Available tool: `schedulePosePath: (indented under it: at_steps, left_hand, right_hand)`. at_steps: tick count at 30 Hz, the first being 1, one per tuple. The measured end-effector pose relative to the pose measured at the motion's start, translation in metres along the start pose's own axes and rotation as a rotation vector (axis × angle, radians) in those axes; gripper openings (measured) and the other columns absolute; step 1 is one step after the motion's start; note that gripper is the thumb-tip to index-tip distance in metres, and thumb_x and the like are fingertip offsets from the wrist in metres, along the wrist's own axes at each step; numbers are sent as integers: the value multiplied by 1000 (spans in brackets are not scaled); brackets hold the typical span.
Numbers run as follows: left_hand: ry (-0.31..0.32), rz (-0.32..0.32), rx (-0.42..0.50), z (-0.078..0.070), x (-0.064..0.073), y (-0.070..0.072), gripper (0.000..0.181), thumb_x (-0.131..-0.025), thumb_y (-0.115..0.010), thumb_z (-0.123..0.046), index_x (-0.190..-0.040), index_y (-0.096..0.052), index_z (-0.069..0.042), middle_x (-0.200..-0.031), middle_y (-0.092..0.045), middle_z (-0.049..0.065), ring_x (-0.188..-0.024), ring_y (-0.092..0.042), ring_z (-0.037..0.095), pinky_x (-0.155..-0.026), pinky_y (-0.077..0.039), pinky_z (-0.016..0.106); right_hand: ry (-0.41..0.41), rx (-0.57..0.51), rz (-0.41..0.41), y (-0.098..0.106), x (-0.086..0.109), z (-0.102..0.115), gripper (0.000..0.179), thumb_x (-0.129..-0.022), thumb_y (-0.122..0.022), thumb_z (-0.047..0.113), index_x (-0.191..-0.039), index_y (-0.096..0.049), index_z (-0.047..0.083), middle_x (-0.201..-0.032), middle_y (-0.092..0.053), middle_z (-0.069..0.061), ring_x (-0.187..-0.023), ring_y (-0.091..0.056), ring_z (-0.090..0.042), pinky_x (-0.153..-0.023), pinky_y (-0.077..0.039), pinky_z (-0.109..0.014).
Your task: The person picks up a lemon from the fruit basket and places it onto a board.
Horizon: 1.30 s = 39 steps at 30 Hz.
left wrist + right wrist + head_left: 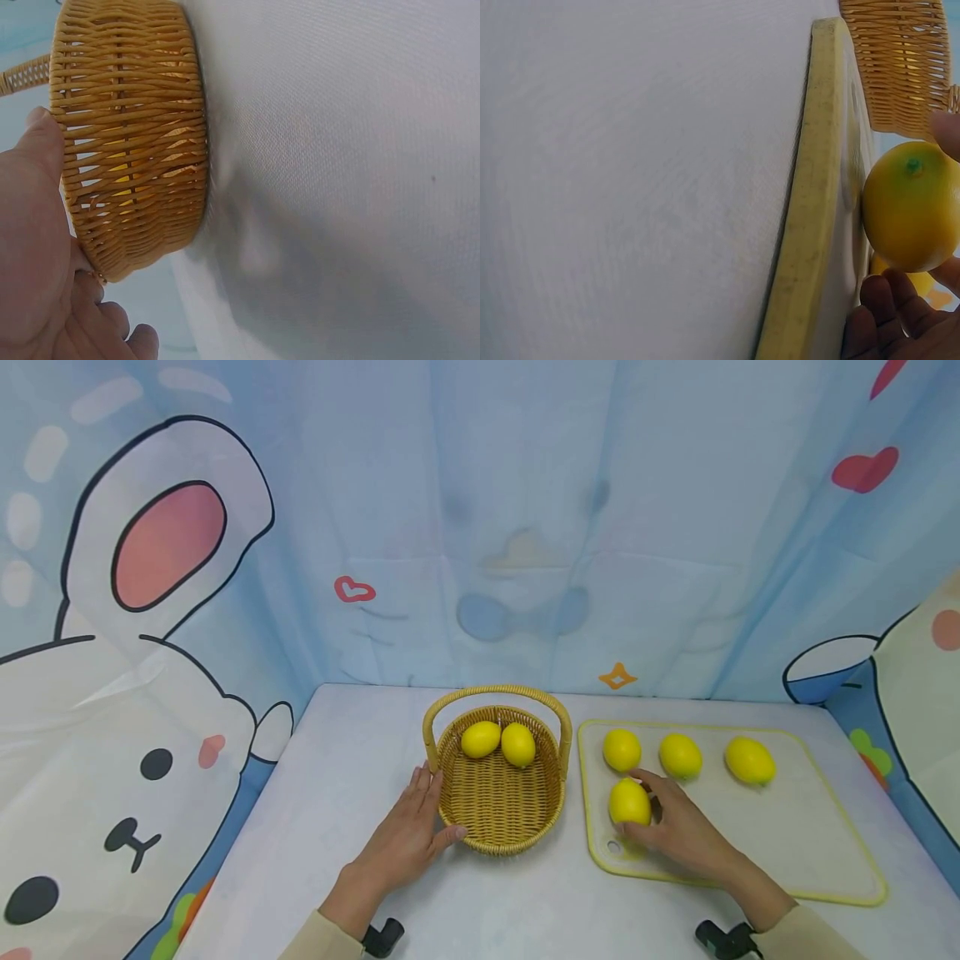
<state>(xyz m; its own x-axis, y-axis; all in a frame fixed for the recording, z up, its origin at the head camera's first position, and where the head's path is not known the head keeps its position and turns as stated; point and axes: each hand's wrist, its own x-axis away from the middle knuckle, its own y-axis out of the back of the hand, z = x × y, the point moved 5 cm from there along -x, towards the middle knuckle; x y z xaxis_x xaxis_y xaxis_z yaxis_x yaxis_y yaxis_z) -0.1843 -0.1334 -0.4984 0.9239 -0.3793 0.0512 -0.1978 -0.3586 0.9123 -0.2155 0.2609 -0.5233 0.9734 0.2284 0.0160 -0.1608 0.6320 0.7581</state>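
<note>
At the near-left corner of the board [787,839], a lemon [629,802] sits pinched between thumb and fingers of the right hand [684,827]; it looks light, firm and slick, best taken round its middle. The left hand [405,835], fingers straight, touches the basket [498,814].

The table [510,910] — seemingly cloth-covered — bears a basket [498,806] and a board [780,835].
</note>
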Motion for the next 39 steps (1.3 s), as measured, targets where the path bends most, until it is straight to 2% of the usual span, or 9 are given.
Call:
schedulePosePath:
  at_steps: [4,7,11,14,22,29,31,34,39]
  left_hand:
    - [-3,-1,-1,0,0,-1,94,-106,-44,-65,-168,-15,0,-176,-2,22,-165,-3,35,-132,-20,50]
    - [-4,-2,0,-1,1,-1,94,-107,-45,-64,-168,-15,1,-176,-2,22,-165,-3,36,-132,-20,51]
    - [-6,-2,-7,-2,1,0,94,-107,-43,-65,-168,-15,1,-176,-1,23,-164,-4,37,-132,-20,51]
    - [-3,2,-13,-2,1,0,96,-106,-41,-67,-168,-14,0,-176,-1,22,-165,-3,36,-132,-20,50]
    - [1,3,-3,-2,0,-1,93,-107,-45,-63,-168,-14,0,-176,0,21,-165,-3,35,-132,-19,50]
    - [4,2,-3,-2,1,0,93,-107,-46,-63,-168,-15,0,-176,0,20,-165,-2,34,-132,-19,50]
    - [3,2,-8,-2,1,0,94,-107,-44,-65,-168,-15,0,-176,0,21,-165,-2,34,-132,-19,50]
    - [3,2,-15,-2,1,1,95,-106,-40,-67,-168,-15,0,-176,0,21,-165,-3,34,-132,-19,50]
    - [5,-2,-18,-1,0,0,95,-106,-42,-67,-168,-15,0,-176,-2,21,-165,-4,35,-132,-20,50]
  right_hand:
    - [-19,10,-12,1,2,2,93,-87,-87,47,-156,-42,3,-131,-55,-18,-107,-54,-26,-89,-50,-43]
    - [-20,22,-31,4,4,5,93,-88,-86,48,-156,-41,4,-132,-55,-20,-109,-57,-30,-91,-52,-48]
    - [15,43,-90,10,7,14,86,-93,-82,45,-158,-40,7,-139,-52,-23,-116,-58,-39,-93,-53,-59]
    - [52,34,-140,15,8,26,80,-95,-80,42,-157,-41,10,-144,-48,-21,-121,-53,-39,-94,-51,-62]
    - [216,-5,-239,13,12,64,70,-91,-85,27,-151,-51,15,-147,-51,-9,-124,-51,-29,-98,-46,-56]
    - [414,37,-317,3,16,107,69,-84,-87,10,-146,-58,20,-142,-56,-3,-119,-50,-14,-93,-50,-33]
    - [463,48,-307,-3,15,122,69,-84,-87,11,-146,-57,20,-143,-56,-3,-122,-51,-15,-91,-53,-32]
    - [509,28,-258,-14,9,144,67,-88,-85,13,-148,-55,19,-146,-55,-4,-130,-51,-19,-96,-56,-41]
    - [489,-94,-163,-32,-16,169,65,-95,-81,20,-152,-50,20,-155,-50,-6,-144,-46,-28,-114,-47,-56]
